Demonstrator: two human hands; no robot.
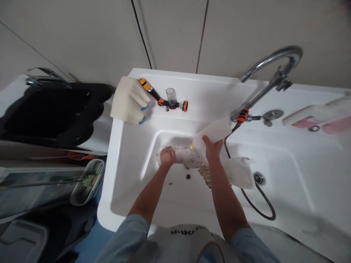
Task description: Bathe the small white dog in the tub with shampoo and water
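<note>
My left hand (167, 156) is closed round the left end of a long, pale, wet-looking fuzzy roll (188, 156) in the white sink (170, 204). I cannot make out exactly what the roll is. A ragged brownish end (205, 176) hangs from its right side, partly behind my right forearm. My right hand (213, 148) is wrapped round a white plastic bottle (219, 128). The bottle lies tilted, with its yellow tip (192, 146) pointing down left, just above the roll. Right of my forearm, a whitish translucent container (240, 172) sits on the sink floor.
A spray gun (156, 95) and a cream cloth (128, 100) lie on the sink's back ledge. The curved faucet (285, 54) rises at the right, its dark hose (257, 210) looping near the drain (258, 178). A pink-labelled bottle (307, 118) lies farther right. A black basin (49, 113) stands left.
</note>
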